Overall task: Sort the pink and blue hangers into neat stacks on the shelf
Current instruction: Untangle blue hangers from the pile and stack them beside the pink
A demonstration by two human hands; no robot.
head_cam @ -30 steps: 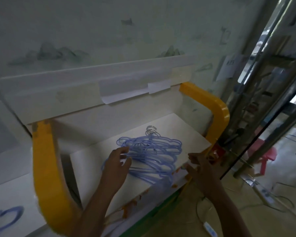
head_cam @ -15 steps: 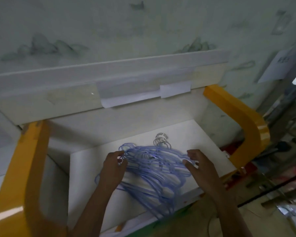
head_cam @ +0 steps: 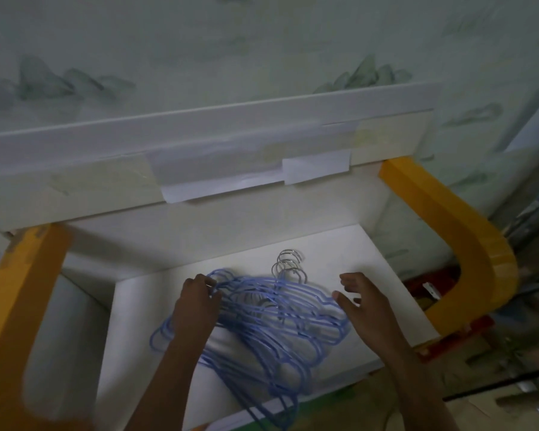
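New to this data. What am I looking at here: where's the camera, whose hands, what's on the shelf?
No robot here: a person works bare-handed, and the one camera sits on their head, looking forward and down. A loose pile of blue hangers with metal hooks lies on the white shelf, between yellow side supports. The left hand grips the pile's left edge with curled fingers. The right hand is open at the pile's right edge, holding nothing. No pink hangers are visible.

The wall (head_cam: 199,42) behind is pale green with faint painted mountains. A white board (head_cam: 199,126) with taped paper strips (head_cam: 315,166) runs across it. Curved yellow frame pieces (head_cam: 455,231) stand on both sides. The light is dim.
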